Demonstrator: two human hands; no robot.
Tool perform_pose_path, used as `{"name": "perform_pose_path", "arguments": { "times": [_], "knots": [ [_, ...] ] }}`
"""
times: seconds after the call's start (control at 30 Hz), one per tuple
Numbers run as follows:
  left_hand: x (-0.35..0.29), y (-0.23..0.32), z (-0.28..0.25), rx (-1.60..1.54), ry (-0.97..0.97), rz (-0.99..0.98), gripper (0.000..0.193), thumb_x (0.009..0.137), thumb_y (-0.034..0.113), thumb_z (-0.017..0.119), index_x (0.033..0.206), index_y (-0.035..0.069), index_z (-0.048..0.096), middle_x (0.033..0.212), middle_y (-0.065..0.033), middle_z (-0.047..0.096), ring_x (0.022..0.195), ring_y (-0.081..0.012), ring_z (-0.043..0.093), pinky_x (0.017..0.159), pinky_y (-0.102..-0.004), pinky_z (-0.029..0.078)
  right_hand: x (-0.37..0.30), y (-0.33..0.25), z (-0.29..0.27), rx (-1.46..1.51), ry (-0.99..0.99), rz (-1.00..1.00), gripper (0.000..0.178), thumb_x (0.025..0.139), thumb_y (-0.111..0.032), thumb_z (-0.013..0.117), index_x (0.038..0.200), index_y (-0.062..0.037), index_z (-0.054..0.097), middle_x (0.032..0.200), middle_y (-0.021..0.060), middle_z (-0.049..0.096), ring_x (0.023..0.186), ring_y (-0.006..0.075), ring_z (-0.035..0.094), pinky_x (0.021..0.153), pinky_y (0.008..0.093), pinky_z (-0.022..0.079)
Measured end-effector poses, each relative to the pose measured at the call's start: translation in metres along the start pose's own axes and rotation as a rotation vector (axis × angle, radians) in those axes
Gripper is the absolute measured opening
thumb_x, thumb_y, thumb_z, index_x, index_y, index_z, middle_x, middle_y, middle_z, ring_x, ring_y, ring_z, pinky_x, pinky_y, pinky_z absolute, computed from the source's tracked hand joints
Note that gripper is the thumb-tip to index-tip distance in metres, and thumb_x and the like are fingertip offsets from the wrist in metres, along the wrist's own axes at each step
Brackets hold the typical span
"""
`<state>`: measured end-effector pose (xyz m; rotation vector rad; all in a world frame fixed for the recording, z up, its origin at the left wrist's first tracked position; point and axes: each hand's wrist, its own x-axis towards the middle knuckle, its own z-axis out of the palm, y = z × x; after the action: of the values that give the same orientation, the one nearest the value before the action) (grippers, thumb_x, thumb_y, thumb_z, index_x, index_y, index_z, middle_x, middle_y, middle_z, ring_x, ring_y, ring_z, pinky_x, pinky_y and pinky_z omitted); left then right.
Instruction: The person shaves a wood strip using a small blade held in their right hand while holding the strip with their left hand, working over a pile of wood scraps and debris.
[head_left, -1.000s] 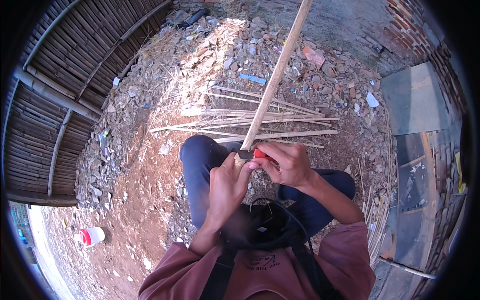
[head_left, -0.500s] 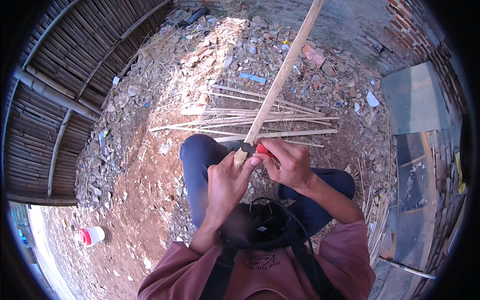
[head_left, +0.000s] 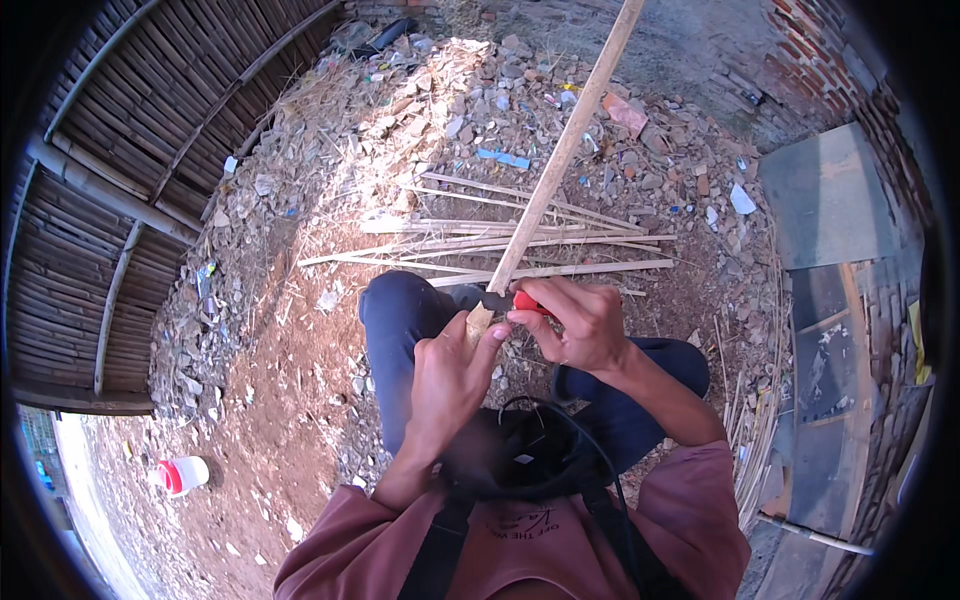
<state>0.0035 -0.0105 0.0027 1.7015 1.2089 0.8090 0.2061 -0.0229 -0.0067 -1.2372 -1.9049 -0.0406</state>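
Red-handled knife (head_left: 526, 301) right across the long pale strip (head_left: 565, 150)!
Left hand (head_left: 446, 372) pinches the strip's near end; right hand (head_left: 588, 327) has the knife firmly gripped.

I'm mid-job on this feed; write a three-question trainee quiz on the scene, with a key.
1. Which hand grips the red-handled blade?
2. True or false: the red-and-white container is on the person's left.
3. Which lie scattered just beyond the blade? a) coiled ropes b) pale strips c) glass bottles

Key: 1. The right hand. 2. True. 3. b.
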Motion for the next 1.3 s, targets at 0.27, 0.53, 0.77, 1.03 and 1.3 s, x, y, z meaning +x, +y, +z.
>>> {"name": "perform_pose_path", "arguments": {
  "times": [0.27, 0.53, 0.77, 1.03, 1.3],
  "knots": [
    [0.0, -0.004, -0.002, -0.014, -0.027, 0.028, 0.029, 0.106, 0.026, 0.072, 0.109, -0.003, 0.072, 0.063, -0.0045, 0.056, 0.063, -0.0058, 0.042, 0.055, -0.0313, 0.038, -0.001, 0.003, -0.001, -0.039, -0.007, 0.007, 0.025, 0.096, -0.031, 0.079, 0.104, -0.0082, 0.073, 0.076, 0.0037, 0.07, 0.061, 0.0219, 0.071, 0.055, 0.0355, 0.056],
    [-0.002, 0.0, -0.003, -0.022, -0.019, 0.036, 0.03, 0.106, 0.026, 0.072, 0.104, -0.003, 0.071, 0.061, -0.0046, 0.052, 0.061, -0.0065, 0.041, 0.054, -0.0318, 0.037, 0.0, 0.005, -0.002, -0.043, 0.002, -0.024, 0.026, 0.095, -0.031, 0.08, 0.105, -0.0078, 0.073, 0.076, 0.0039, 0.07, 0.06, 0.0217, 0.071, 0.055, 0.0357, 0.056],
    [-0.003, 0.002, -0.005, 0.021, -0.017, 0.043, 0.035, 0.105, 0.031, 0.072, 0.098, -0.003, 0.067, 0.062, -0.0128, 0.059, 0.059, -0.0247, 0.053, 0.056, -0.0392, 0.044, 0.002, 0.001, -0.005, -0.054, -0.002, -0.015, 0.026, 0.095, -0.03, 0.08, 0.105, -0.0075, 0.073, 0.077, 0.0043, 0.07, 0.06, 0.022, 0.07, 0.055, 0.0358, 0.055],
    [-0.004, -0.007, -0.005, 0.021, 0.0, 0.026, 0.027, 0.105, 0.023, 0.073, 0.107, -0.004, 0.071, 0.063, -0.0084, 0.057, 0.06, -0.0077, 0.043, 0.054, -0.0327, 0.04, 0.003, 0.004, -0.001, -0.048, -0.008, -0.034, 0.026, 0.095, -0.031, 0.08, 0.105, -0.0075, 0.073, 0.076, 0.0044, 0.069, 0.06, 0.0222, 0.07, 0.054, 0.0356, 0.055],
    [-0.027, -0.014, -0.007, 0.1, -0.127, -0.068, 0.031, 0.103, 0.026, 0.075, 0.105, -0.004, 0.071, 0.06, -0.0102, 0.052, 0.057, -0.0108, 0.04, 0.054, -0.0342, 0.04, 0.028, 0.042, -0.048, -0.045, 0.253, 0.341, 0.027, 0.103, -0.025, 0.074, 0.108, 0.0011, 0.074, 0.079, 0.0106, 0.074, 0.062, 0.0155, 0.067, 0.056, 0.0308, 0.049]
  ]
}}
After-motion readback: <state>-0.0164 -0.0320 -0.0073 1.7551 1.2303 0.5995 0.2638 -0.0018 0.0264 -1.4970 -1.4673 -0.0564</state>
